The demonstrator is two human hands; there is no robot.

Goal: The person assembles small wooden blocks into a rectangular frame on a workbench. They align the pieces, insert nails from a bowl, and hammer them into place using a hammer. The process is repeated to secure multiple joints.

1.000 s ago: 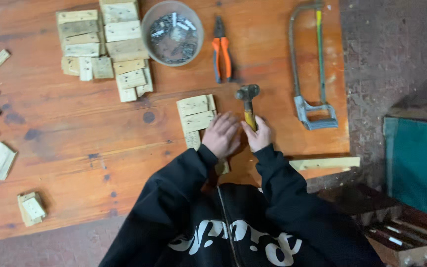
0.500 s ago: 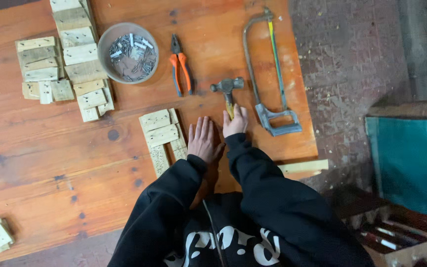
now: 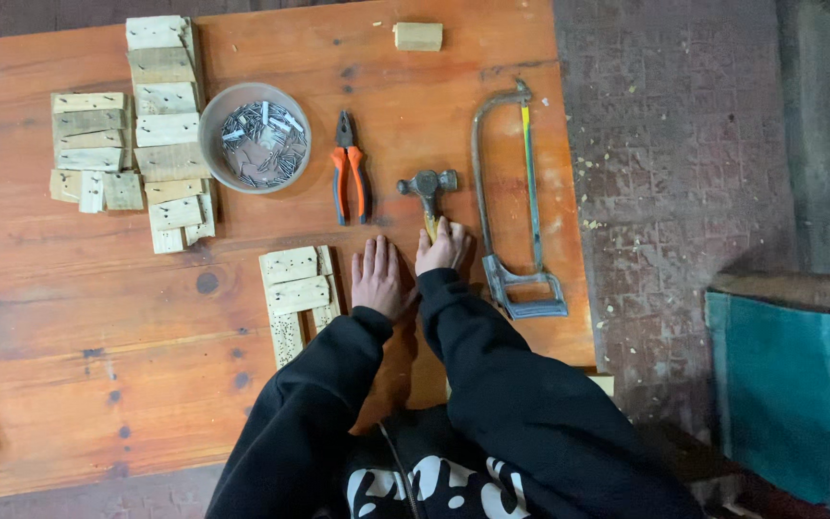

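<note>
Far left: stacked wooden blocks (image 3: 88, 144), with a second, longer column of blocks (image 3: 167, 125) just to the right. Beside that column: grey bowl (image 3: 211, 120) of nails (image 3: 261, 144). Near of the bowl, on the orange-brown table (image 3: 69, 317): small wood assembly (image 3: 297, 293) of nailed slats, lying flat.

Left hand (image 3: 377, 279): open, palm down, fingers spread on the tabletop, just right of the wood assembly, apparently not touching it. Gripping nothing.

Far of the left hand: orange-handled pliers (image 3: 350, 178), lying apart from both hands.

Right hand (image 3: 442, 252): closed around the near end of the hammer (image 3: 427, 187) handle; hammer head on the table, pointing far, just right of the pliers. Handle mostly covered by the fingers. Hands side by side, close together.

Right of the hammer: hacksaw (image 3: 516, 221) lying lengthwise, its grip end just beside the right hand, not touched. Single loose block (image 3: 418, 36) at the far edge.

Against the frame half a second earlier: same hand layout, left flat and right on the hammer handle. Against the frame one second earlier: left hand then curled over the right at the handle, now lying open on the table.
</note>
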